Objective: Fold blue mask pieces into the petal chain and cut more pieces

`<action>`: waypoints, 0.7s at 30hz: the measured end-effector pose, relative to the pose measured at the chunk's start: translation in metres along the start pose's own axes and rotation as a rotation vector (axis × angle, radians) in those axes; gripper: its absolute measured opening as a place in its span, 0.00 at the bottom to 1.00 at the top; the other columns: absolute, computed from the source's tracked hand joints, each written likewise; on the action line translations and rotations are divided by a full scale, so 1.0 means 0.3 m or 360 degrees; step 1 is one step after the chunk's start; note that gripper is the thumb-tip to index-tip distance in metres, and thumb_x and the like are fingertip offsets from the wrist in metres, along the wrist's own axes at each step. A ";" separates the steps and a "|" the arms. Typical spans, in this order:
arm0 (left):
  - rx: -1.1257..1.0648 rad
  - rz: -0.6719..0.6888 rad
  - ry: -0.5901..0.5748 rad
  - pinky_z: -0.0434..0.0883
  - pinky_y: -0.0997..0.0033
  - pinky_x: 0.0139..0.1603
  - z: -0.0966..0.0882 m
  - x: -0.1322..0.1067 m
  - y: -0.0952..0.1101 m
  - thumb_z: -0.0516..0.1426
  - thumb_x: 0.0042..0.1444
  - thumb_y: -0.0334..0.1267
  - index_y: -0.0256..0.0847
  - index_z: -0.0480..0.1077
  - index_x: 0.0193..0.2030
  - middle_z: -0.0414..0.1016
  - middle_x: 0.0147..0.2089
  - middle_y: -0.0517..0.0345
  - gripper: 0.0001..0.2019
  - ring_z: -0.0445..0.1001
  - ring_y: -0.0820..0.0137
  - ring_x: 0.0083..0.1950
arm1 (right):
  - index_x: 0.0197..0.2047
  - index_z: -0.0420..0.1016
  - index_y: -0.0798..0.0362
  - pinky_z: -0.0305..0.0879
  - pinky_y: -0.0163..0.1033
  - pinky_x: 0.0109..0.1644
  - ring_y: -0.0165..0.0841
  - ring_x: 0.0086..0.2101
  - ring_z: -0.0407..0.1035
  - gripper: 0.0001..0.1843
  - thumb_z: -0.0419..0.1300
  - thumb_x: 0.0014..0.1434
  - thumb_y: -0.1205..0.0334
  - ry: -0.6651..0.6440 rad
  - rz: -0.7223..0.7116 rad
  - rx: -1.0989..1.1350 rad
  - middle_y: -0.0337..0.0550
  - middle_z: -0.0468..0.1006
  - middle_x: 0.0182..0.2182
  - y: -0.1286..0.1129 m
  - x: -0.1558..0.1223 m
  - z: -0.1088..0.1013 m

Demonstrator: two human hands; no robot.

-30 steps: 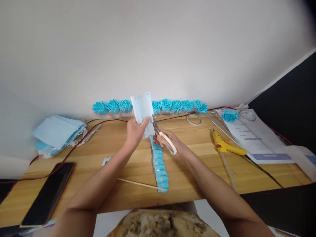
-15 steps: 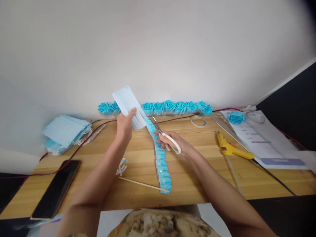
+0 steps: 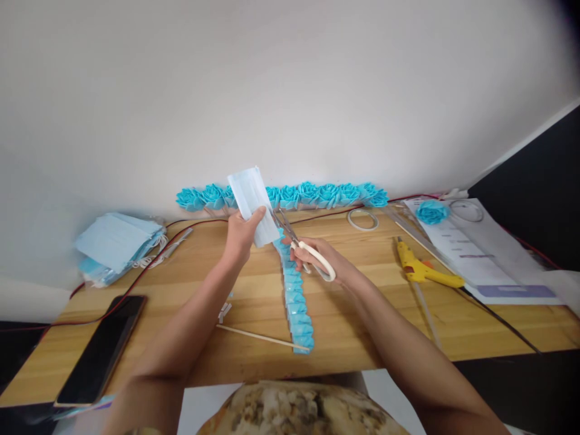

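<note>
Head view: my left hand [image 3: 240, 238] pinches the face mask [image 3: 252, 199] up off the desk [image 3: 362, 314], long axis tilted up-left toward the wall. My right hand [image 3: 319, 261] grips the scissors [image 3: 302, 251], blades pointing up-left, tips just beside the mask's lower right edge.

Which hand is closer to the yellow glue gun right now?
Right. The right hand, gripping the scissors, sits left of the glue gun; the left hand, holding a pale blue mask, is farther left beyond the scissors.

Bare hands [image 3: 240, 240], mottled brown top [image 3: 299, 412]
</note>
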State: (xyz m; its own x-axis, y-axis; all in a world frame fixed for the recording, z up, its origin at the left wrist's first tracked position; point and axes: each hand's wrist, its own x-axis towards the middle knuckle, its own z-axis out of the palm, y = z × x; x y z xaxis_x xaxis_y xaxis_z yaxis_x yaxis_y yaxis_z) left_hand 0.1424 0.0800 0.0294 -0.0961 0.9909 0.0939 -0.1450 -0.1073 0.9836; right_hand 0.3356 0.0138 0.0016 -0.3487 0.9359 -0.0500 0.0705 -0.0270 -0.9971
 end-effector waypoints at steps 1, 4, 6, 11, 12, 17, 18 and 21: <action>-0.0002 -0.0005 -0.0009 0.78 0.56 0.46 0.000 -0.001 -0.002 0.68 0.45 0.51 0.38 0.76 0.37 0.80 0.37 0.49 0.19 0.79 0.53 0.44 | 0.48 0.78 0.56 0.62 0.36 0.30 0.30 0.25 0.67 0.30 0.65 0.56 0.38 -0.0002 0.0003 -0.0008 0.40 0.74 0.27 0.001 0.001 0.001; 0.0001 -0.0005 -0.0023 0.78 0.56 0.45 0.001 -0.001 -0.004 0.68 0.45 0.51 0.37 0.76 0.35 0.80 0.37 0.47 0.19 0.79 0.53 0.45 | 0.52 0.76 0.56 0.62 0.36 0.29 0.29 0.25 0.65 0.31 0.65 0.56 0.39 0.0001 0.0021 -0.0023 0.39 0.73 0.27 -0.004 0.000 0.001; 0.0004 0.0003 -0.0029 0.78 0.57 0.44 0.002 0.001 -0.003 0.68 0.46 0.51 0.35 0.76 0.34 0.80 0.36 0.46 0.19 0.79 0.54 0.43 | 0.52 0.76 0.56 0.62 0.36 0.30 0.29 0.25 0.65 0.31 0.63 0.57 0.39 -0.0013 0.0010 -0.0017 0.39 0.72 0.27 -0.012 -0.002 0.000; -0.0025 0.0034 -0.0027 0.78 0.64 0.38 0.003 0.008 0.000 0.67 0.45 0.49 0.35 0.77 0.32 0.80 0.33 0.48 0.17 0.78 0.61 0.36 | 0.48 0.77 0.57 0.61 0.36 0.31 0.29 0.26 0.65 0.31 0.65 0.53 0.38 -0.0028 0.0017 -0.0013 0.40 0.72 0.28 -0.029 -0.005 0.004; -0.0027 0.0029 -0.0030 0.78 0.65 0.38 0.003 0.009 0.000 0.67 0.45 0.49 0.35 0.77 0.32 0.80 0.34 0.48 0.17 0.78 0.62 0.35 | 0.50 0.77 0.57 0.60 0.36 0.30 0.29 0.25 0.65 0.32 0.66 0.52 0.38 -0.0009 0.0046 -0.0021 0.39 0.72 0.28 -0.030 -0.004 0.006; -0.0032 -0.0022 -0.0038 0.76 0.66 0.37 0.008 0.004 -0.003 0.67 0.44 0.48 0.34 0.77 0.34 0.80 0.35 0.48 0.18 0.77 0.64 0.34 | 0.52 0.77 0.57 0.54 0.34 0.27 0.28 0.24 0.63 0.35 0.67 0.50 0.38 0.0070 0.0111 -0.0082 0.37 0.71 0.26 -0.033 -0.001 0.012; -0.0037 -0.0030 -0.0033 0.76 0.66 0.37 0.009 0.002 -0.004 0.68 0.43 0.48 0.34 0.77 0.34 0.80 0.35 0.48 0.18 0.77 0.64 0.34 | 0.51 0.77 0.57 0.53 0.34 0.27 0.28 0.24 0.63 0.35 0.67 0.50 0.38 0.0068 0.0107 -0.0090 0.37 0.71 0.25 -0.034 -0.001 0.013; -0.0052 -0.0064 -0.0029 0.76 0.66 0.38 0.013 -0.006 -0.002 0.69 0.41 0.48 0.34 0.77 0.36 0.81 0.36 0.49 0.20 0.78 0.63 0.35 | 0.49 0.78 0.56 0.54 0.34 0.27 0.28 0.24 0.63 0.32 0.66 0.51 0.38 0.0061 0.0081 -0.0099 0.37 0.71 0.25 -0.034 -0.001 0.013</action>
State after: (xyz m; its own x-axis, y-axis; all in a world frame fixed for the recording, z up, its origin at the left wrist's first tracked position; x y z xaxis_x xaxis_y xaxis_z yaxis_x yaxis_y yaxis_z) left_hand 0.1466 0.0785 0.0292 -0.0718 0.9958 0.0573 -0.1806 -0.0695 0.9811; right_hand 0.3313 0.0126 0.0115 -0.3070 0.9467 -0.0974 0.1458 -0.0543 -0.9878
